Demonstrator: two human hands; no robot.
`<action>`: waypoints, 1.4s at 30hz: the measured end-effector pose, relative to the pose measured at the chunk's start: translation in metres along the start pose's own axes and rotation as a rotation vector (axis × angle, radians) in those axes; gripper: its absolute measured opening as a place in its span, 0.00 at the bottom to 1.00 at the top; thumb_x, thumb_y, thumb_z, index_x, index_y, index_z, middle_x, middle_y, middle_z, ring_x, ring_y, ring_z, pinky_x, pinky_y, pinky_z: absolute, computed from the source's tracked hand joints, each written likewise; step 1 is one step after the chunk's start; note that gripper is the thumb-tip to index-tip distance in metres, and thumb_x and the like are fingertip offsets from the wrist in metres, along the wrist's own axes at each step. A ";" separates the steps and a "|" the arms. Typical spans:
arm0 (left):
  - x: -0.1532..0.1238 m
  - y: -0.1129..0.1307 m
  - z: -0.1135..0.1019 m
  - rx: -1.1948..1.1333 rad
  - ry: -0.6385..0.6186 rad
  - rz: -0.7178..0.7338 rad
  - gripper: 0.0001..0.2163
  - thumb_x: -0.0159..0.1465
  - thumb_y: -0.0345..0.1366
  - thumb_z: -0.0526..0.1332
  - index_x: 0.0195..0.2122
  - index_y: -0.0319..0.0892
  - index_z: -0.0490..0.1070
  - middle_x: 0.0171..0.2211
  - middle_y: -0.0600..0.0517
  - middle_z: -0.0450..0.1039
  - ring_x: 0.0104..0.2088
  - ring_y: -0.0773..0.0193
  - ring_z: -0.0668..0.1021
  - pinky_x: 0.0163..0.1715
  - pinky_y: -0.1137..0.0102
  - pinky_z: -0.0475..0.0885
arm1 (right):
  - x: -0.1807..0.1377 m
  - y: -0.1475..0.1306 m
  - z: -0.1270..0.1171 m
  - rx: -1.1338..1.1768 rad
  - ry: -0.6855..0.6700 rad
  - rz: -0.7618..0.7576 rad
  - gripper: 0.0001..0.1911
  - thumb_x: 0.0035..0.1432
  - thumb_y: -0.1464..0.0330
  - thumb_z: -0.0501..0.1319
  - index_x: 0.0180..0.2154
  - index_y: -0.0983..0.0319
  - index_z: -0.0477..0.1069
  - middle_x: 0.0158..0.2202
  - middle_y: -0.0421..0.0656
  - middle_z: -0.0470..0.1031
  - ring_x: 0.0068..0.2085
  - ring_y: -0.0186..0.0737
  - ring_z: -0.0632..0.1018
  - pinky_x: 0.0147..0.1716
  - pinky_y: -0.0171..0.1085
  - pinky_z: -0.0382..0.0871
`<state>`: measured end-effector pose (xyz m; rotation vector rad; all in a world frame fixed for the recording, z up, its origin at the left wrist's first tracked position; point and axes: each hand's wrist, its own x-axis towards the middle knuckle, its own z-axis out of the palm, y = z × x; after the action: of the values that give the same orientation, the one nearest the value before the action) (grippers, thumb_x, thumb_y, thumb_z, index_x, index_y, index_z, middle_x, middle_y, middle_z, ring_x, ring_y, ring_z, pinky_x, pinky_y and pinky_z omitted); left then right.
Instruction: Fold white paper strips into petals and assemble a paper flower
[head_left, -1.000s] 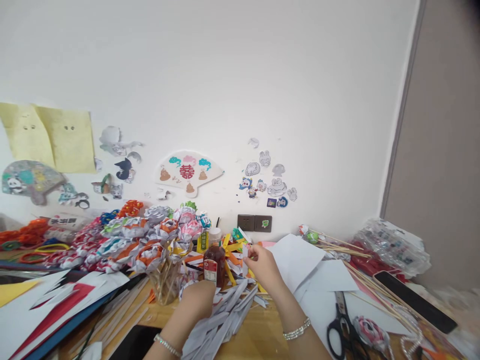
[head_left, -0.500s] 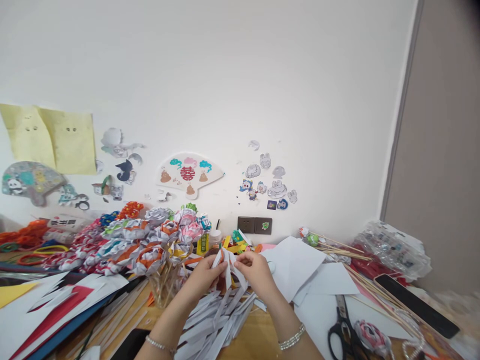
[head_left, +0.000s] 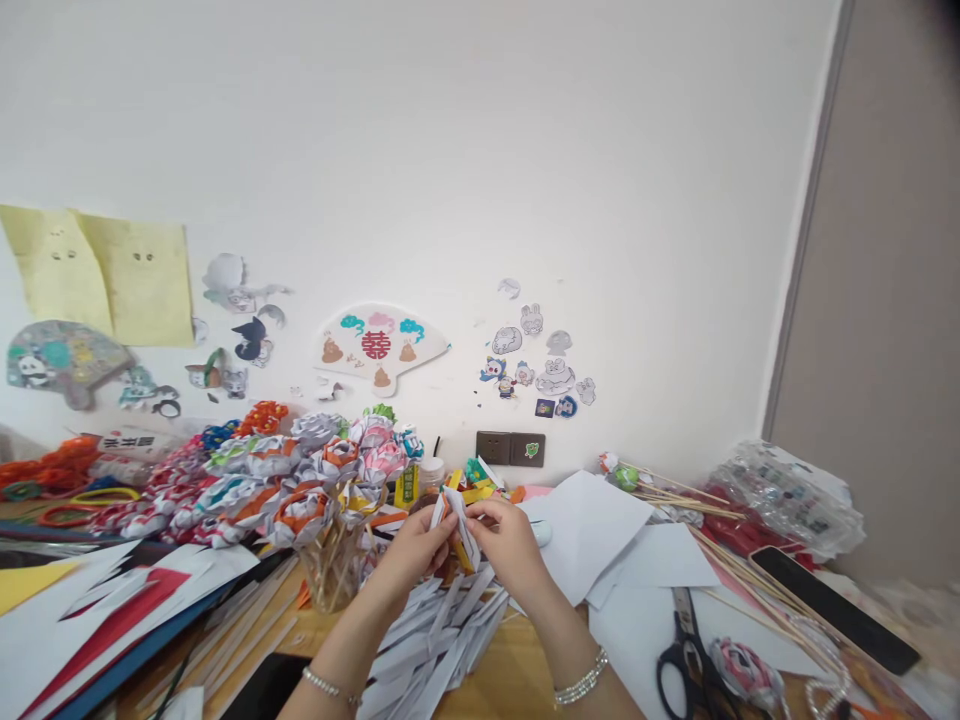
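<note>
My left hand and my right hand meet above the desk, both pinched on a small folded white paper piece with pointed strips. Under my hands lies a heap of similar white folded paper strips. To the left stands a clear cup of wooden sticks, with a bunch of rolled paper flowers above it. A bracelet circles each wrist.
Black scissors lie on white sheets at the right. Wooden skewers and a plastic bag are further right. Red, white and blue paper covers the left. A glue bottle stands behind my hands, near a wall socket.
A second ago my left hand was low on the strip heap beside a brown bottle. It rose to join my right hand on the folded paper piece; both hands now pinch it closer together.
</note>
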<state>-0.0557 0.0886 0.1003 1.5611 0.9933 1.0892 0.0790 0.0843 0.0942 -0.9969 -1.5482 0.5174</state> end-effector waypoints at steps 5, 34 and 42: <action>-0.001 0.005 0.004 -0.007 -0.016 -0.022 0.21 0.44 0.57 0.61 0.22 0.43 0.60 0.08 0.64 0.54 0.11 0.75 0.55 0.12 0.78 0.46 | 0.000 0.003 0.000 0.046 0.024 -0.002 0.15 0.45 0.76 0.57 0.38 0.62 0.73 0.29 0.41 0.74 0.29 0.38 0.75 0.31 0.36 0.69; 0.001 0.004 0.005 -0.183 0.173 0.033 0.21 0.48 0.57 0.59 0.22 0.42 0.60 0.07 0.63 0.56 0.09 0.76 0.55 0.11 0.79 0.46 | -0.004 -0.006 -0.015 0.044 -0.406 -0.054 0.26 0.51 0.73 0.58 0.53 0.54 0.65 0.36 0.39 0.76 0.33 0.38 0.74 0.34 0.36 0.67; -0.004 0.010 0.008 -0.178 0.213 0.087 0.29 0.51 0.52 0.59 0.51 0.44 0.57 0.10 0.66 0.54 0.10 0.74 0.56 0.11 0.80 0.48 | -0.003 -0.003 -0.012 0.043 -0.389 -0.107 0.25 0.51 0.72 0.59 0.52 0.55 0.65 0.36 0.40 0.75 0.33 0.37 0.73 0.34 0.35 0.66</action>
<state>-0.0483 0.0805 0.1085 1.3756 0.9472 1.3882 0.0897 0.0773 0.0977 -0.8055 -1.9148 0.6956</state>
